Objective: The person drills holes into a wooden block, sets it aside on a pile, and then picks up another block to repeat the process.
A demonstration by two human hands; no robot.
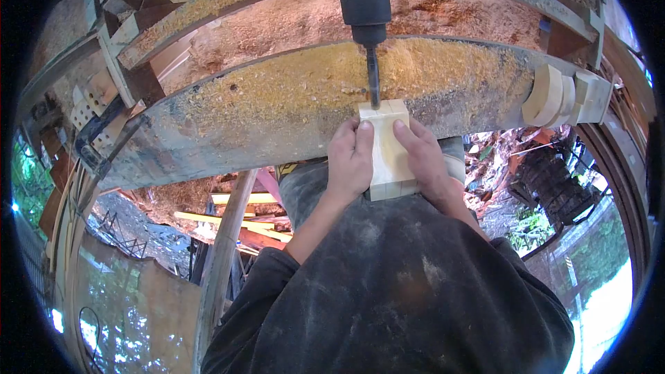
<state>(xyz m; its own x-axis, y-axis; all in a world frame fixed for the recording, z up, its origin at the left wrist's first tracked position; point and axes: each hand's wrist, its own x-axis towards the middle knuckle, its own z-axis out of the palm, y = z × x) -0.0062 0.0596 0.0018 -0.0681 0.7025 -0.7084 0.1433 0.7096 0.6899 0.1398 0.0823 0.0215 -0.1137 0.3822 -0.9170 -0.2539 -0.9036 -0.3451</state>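
Both my hands grip a pale wooden block from its two sides, in front of my body. My left hand wraps its left edge, thumb laid along the top near the far end. On the right edge my right hand is closed the same way, thumb on the upper face. The block's far end lies at the front edge of the sawdust-covered board. A drill bit in a dark chuck points down at that far end, its tip overlapping the end in this view.
Several curved wooden pieces stand at the board's right end. At the left are a dark clamp-like bar and a block with holes. A long rail crosses behind the board. A wooden post rises at lower left.
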